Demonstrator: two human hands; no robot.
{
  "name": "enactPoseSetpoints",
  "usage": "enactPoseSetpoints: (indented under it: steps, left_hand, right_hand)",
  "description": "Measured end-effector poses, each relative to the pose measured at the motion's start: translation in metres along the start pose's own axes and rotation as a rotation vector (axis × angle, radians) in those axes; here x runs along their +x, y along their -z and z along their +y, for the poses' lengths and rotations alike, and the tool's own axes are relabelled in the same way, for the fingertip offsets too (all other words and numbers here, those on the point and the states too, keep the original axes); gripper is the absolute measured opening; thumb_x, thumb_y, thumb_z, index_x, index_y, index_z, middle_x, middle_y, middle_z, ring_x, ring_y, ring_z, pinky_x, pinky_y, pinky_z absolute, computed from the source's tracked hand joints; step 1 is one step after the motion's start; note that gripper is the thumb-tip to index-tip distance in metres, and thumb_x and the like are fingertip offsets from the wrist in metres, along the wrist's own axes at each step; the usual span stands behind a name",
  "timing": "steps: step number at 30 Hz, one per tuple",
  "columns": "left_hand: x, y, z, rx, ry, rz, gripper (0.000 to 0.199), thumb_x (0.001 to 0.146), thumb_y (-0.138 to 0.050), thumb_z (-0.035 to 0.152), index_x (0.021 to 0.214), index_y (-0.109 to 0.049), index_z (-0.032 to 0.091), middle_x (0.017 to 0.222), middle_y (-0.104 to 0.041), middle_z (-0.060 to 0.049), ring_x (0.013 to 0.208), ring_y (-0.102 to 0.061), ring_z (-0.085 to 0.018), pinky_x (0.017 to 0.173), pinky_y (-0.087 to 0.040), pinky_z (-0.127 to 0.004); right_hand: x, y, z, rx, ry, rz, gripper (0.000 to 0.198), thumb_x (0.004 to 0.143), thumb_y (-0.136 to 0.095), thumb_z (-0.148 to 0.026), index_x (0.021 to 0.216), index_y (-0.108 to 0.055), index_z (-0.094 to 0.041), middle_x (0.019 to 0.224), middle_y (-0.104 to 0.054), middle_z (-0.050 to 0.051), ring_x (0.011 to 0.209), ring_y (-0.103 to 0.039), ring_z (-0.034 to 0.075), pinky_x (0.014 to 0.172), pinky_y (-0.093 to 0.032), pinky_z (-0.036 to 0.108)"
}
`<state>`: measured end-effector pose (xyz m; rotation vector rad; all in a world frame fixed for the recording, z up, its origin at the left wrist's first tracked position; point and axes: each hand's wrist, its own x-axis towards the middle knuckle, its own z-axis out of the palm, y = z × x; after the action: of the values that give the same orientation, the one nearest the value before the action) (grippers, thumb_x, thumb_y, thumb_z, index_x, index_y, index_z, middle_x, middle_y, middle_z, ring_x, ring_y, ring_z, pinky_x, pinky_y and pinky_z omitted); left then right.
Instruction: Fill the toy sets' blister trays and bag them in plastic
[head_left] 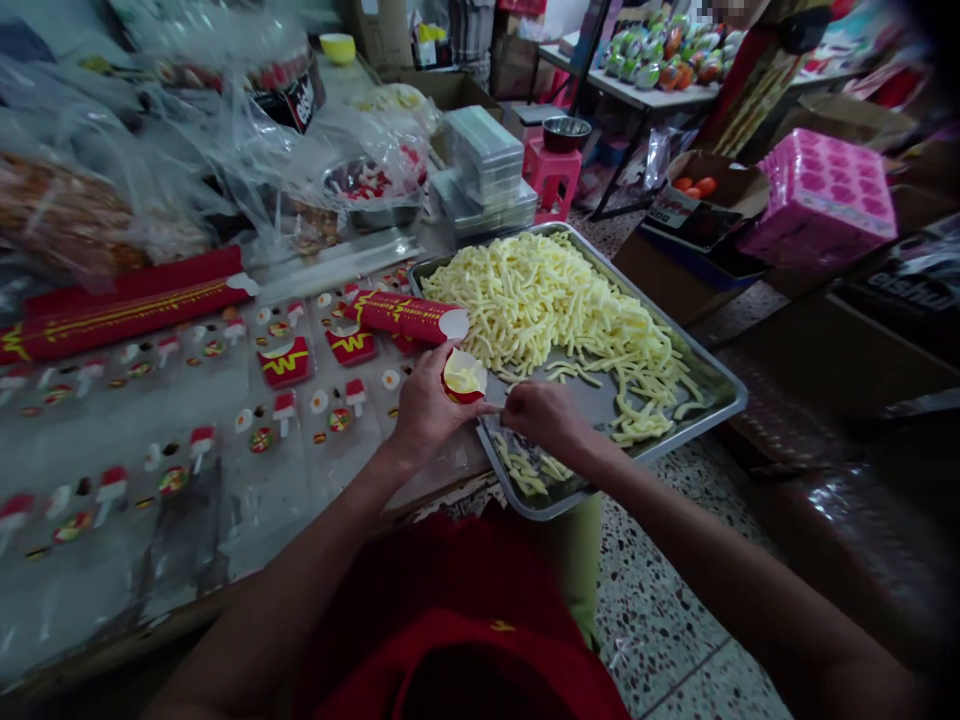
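- The left hand's (424, 402) grip is closed around a small red carton (465, 396) with pale yellow strips (465, 373) inside.
- The right hand (546, 415), curled, is just beside it over the metal tray's (726, 398) near left edge; whether its grip holds anything, I cannot tell.
- More strips (555, 300) are heaped toward the tray's far side.
- Left of the tray, nested red cartons (401, 317) lie on the table (429, 487).

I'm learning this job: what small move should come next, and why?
Perhaps dip the right hand into the pale-yellow fry-shaped sticks: the left hand holds a red carton with pale yellow inside, near the metal tray where plenty lie loose.
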<state>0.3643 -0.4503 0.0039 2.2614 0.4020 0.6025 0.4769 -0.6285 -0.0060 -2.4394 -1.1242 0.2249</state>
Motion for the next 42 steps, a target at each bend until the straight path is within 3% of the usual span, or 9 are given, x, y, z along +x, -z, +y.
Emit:
enactPoseSetpoints:
  steps: [5, 12, 16, 19, 22, 26, 32, 36, 42]
  left_hand:
    - [-0.015, 0.005, 0.006, 0.161, 0.069, 0.022, 0.096, 0.060, -0.095, 0.039, 0.143, -0.050, 0.022, 0.126, -0.064, -0.013, 0.116, -0.062, -0.034, 0.100, -0.051, -0.048]
    - [-0.028, 0.038, -0.024, 0.161, 0.122, 0.244, 0.084, 0.071, -0.085, 0.031, 0.145, -0.048, 0.019, 0.128, -0.062, -0.018, 0.118, -0.061, -0.034, 0.104, -0.050, -0.048]
    - [-0.038, 0.099, -0.056, 0.151, 0.188, 0.373, 0.092, 0.067, -0.088, 0.027, 0.147, -0.045, 0.020, 0.135, -0.061, -0.018, 0.124, -0.060, -0.034, 0.107, -0.050, -0.048]
    - [-0.049, 0.163, -0.093, 0.142, 0.248, 0.311, 0.100, 0.062, -0.089, 0.021, 0.151, -0.041, 0.019, 0.135, -0.062, -0.017, 0.120, -0.064, -0.032, 0.102, -0.055, -0.046]
    - [-0.059, 0.233, -0.142, 0.151, 0.287, 0.245, 0.092, 0.066, -0.089, 0.031, 0.147, -0.047, 0.022, 0.130, -0.066, -0.014, 0.116, -0.068, -0.033, 0.099, -0.057, -0.052]
    - [-0.065, 0.300, -0.205, 0.265, 0.272, 0.266, 0.083, 0.066, -0.089, 0.040, 0.139, -0.057, 0.020, 0.143, -0.059, -0.015, 0.138, -0.053, -0.040, 0.117, -0.040, -0.057]
    - [-0.060, 0.303, -0.252, 0.318, 0.218, -0.028, 0.087, 0.056, -0.096, 0.034, 0.134, -0.063, 0.014, 0.146, -0.060, -0.014, 0.140, -0.053, -0.030, 0.119, -0.040, -0.036]
    - [-0.056, 0.300, -0.267, 0.389, 0.182, -0.147, 0.079, 0.074, -0.086, 0.030, 0.142, -0.055, 0.007, 0.155, -0.048, -0.023, 0.147, -0.044, -0.030, 0.122, -0.035, -0.040]
    - [-0.055, 0.306, -0.249, 0.359, 0.183, -0.212, 0.073, 0.075, -0.084, 0.040, 0.140, -0.060, 0.019, 0.149, -0.055, -0.015, 0.141, -0.049, -0.030, 0.116, -0.040, -0.039]
  right_hand:
    - [0.019, 0.015, -0.036, 0.353, -0.159, 0.245, 0.009, 0.072, -0.071, -0.027, 0.069, -0.076, -0.020, 0.060, -0.068, 0.000, 0.056, -0.060, 0.016, 0.055, -0.039, 0.026]
    - [0.053, -0.019, -0.103, 0.444, 0.274, 0.031, 0.034, 0.090, -0.059, -0.047, 0.078, -0.081, -0.023, 0.079, -0.068, 0.008, 0.080, -0.063, 0.022, 0.070, -0.047, 0.032]
    - [0.080, -0.055, -0.159, 0.796, 0.307, -0.203, 0.034, 0.084, -0.068, -0.049, 0.101, -0.078, -0.022, 0.089, -0.072, 0.007, 0.081, -0.066, 0.023, 0.072, -0.052, 0.033]
    - [0.117, -0.088, -0.214, 0.938, 0.308, -0.391, 0.028, 0.081, -0.070, -0.045, 0.094, -0.075, -0.020, 0.083, -0.074, 0.005, 0.076, -0.067, 0.022, 0.070, -0.052, 0.032]
    - [0.167, -0.118, -0.268, 0.772, 0.377, -0.386, 0.022, 0.079, -0.070, -0.038, 0.089, -0.075, -0.019, 0.073, -0.072, 0.002, 0.065, -0.062, 0.019, 0.060, -0.046, 0.028]
    - [0.227, -0.147, -0.319, 0.322, 0.493, -0.293, 0.012, 0.082, -0.070, -0.025, 0.084, -0.078, -0.015, 0.063, -0.067, 0.002, 0.057, -0.056, 0.015, 0.057, -0.037, 0.026]
    - [0.251, -0.180, -0.332, -0.204, 0.762, -0.494, 0.021, 0.094, -0.061, -0.028, 0.103, -0.080, -0.024, 0.096, -0.072, 0.009, 0.084, -0.066, 0.022, 0.070, -0.043, 0.030]
    - [0.239, -0.197, -0.329, -0.498, 0.903, -0.309, 0.032, 0.102, -0.050, -0.039, 0.119, -0.074, -0.027, 0.113, -0.062, 0.017, 0.097, -0.064, 0.031, 0.079, -0.043, 0.041]
    - [0.205, -0.173, -0.335, -0.203, 0.790, -0.330, 0.028, 0.101, -0.054, -0.026, 0.119, -0.073, -0.018, 0.113, -0.064, 0.017, 0.097, -0.064, 0.027, 0.085, -0.046, 0.037]
